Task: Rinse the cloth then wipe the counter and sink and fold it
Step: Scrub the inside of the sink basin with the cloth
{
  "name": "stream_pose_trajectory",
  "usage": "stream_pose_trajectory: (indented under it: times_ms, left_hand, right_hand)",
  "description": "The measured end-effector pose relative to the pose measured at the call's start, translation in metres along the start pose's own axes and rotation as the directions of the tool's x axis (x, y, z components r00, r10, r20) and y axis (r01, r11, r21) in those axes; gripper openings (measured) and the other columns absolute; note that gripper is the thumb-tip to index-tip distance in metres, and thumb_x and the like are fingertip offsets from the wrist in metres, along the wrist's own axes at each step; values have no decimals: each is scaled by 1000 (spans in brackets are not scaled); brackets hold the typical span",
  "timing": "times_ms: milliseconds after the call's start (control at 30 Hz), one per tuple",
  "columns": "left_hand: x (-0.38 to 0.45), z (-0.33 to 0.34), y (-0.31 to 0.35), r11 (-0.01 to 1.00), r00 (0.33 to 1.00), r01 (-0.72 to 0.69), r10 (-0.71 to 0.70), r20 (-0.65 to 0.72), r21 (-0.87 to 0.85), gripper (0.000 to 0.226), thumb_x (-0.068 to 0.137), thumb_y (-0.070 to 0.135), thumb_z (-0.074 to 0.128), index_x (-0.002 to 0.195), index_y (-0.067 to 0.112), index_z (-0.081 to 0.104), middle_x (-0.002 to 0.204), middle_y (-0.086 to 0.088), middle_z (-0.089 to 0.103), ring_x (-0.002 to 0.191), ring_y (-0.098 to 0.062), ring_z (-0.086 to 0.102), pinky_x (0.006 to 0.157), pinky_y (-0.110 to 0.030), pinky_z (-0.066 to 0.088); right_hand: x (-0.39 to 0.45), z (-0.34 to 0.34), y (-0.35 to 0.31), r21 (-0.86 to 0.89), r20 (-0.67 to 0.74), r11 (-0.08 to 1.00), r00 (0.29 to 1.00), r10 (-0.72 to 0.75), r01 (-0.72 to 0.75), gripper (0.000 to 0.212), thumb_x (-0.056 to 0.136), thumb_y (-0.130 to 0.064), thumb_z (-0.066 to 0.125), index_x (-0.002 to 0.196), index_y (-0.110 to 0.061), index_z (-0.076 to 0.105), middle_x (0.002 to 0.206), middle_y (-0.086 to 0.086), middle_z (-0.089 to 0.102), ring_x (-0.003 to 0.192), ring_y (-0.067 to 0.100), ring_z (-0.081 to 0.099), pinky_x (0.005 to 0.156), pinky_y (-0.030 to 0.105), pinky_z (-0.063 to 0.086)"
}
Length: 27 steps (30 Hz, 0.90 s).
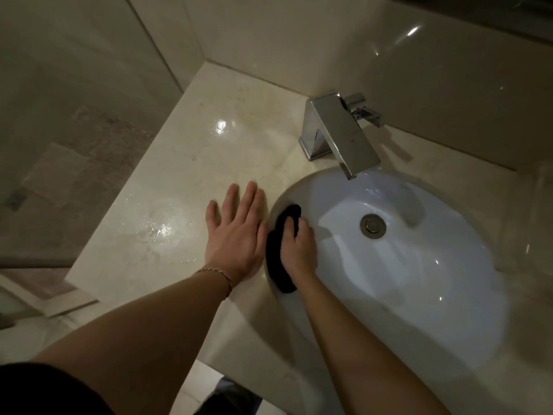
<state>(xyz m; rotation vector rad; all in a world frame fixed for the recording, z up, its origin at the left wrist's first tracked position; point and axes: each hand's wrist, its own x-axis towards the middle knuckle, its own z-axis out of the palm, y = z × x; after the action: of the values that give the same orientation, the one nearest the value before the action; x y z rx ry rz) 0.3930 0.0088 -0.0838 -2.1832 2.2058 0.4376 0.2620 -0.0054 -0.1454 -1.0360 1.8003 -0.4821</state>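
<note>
Cloth (276, 259) pressed by right hand (299, 250) against sink (419, 295) rim.

Single head-worn wide-angle view, looked steeply down and forward from above the counter (185, 163), close over the sink (419, 265). Faucet (338, 130) sat toward the top, wall corner beyond. Both forearms entered from the bottom edge. Dim light; right edge possibly showed glass, unclear.

Black cloth (276, 259), bunched, pressed against left inner wall of white oval sink (419, 265); wet cream surface (179, 205) alongside.
</note>
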Motion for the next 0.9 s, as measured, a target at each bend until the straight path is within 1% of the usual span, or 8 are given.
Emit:
stream_pose_trajectory:
  times_ms: [100, 233, 367, 567, 667, 767, 833, 900]
  left_hand:
    - [1, -1, 0, 1000, 1000, -5, 5, -2, -11, 64, 104, 45, 13, 164, 23, 3, 171, 6, -9, 157, -23, -15, 124, -57, -4]
    - [0, 0, -1, 1000, 1000, -7, 7, -13, -18, 64, 104, 46, 13, 164, 23, 4, 170, 6, -9, 157, -23, -14, 124, -57, -5]
    - [0, -1, -1, 1000, 1000, -11, 10, -13, -26, 64, 105, 45, 15, 164, 23, 5, 169, 7, -9, 157, -23, -12, 124, -58, -3]
    - [-1, -3, 0, 999, 1000, -14, 14, -12, -32, 64, 104, 45, 12, 164, 23, 3, 171, 5, -7, 157, -22, -15, 124, -58, -3]
    - [-1, -2, 1, 1000, 1000, -9, 9, -8, -26, 64, 105, 45, 13, 164, 23, 3, 170, 7, -9, 157, -22, -15, 124, -57, -5]
    - [0, -1, 1, 1000, 1000, -3, 3, -9, -15, 64, 105, 45, 12, 164, 23, 2, 168, 8, -13, 156, -22, -16, 124, -56, -6]
    - [0, 0, 0, 1000, 1000, -3, 3, -8, -11, 64, 105, 46, 11, 164, 23, 2, 169, 7, -11, 156, -22, -16, 125, -56, -5]
    - [0, 0, 0, 1000, 1000, -6, 6, -4, -7, 64, 104, 46, 9, 164, 22, 2, 170, 5, -9, 156, -23, -15, 125, -56, -5]
  right_hand:
    - [-10, -6, 7, -60, 61, 998, 998, -13, 17, 49, 102, -58, 32, 140, -31, 47, 137, 1, 54, 125, 26, 52, 103, 45, 42]
    - [-23, -12, 22, -125, 120, 990, 991, -54, 69, 41, 100, -60, 31, 124, -35, 53, 122, -4, 60, 113, 22, 57, 97, 47, 47]
    - [-29, -15, 31, -178, 124, 981, 991, -58, 80, 40, 98, -62, 29, 116, -35, 53, 114, -5, 60, 106, 21, 58, 94, 48, 49]
    - [-34, -20, 32, -197, 138, 977, 989, -57, 84, 39, 100, -61, 29, 117, -36, 53, 114, -5, 59, 105, 20, 58, 94, 47, 48]
    - [-32, -15, 31, -191, 95, 979, 994, -50, 67, 40, 99, -61, 31, 112, -33, 57, 111, -4, 61, 104, 21, 59, 93, 48, 49]
    - [-18, 1, 10, -1, -26, 998, 997, -67, 67, 43, 100, -57, 37, 117, -26, 62, 114, -2, 64, 107, 20, 61, 95, 46, 50]
    - [-6, 7, -13, 204, -92, 978, 995, -24, 42, 40, 103, -50, 40, 124, -22, 60, 120, 1, 64, 110, 19, 60, 98, 44, 50]
    - [5, 6, -25, 327, -97, 945, 994, 40, -6, 40, 104, -47, 38, 130, -23, 55, 126, 1, 61, 113, 19, 59, 99, 43, 50]
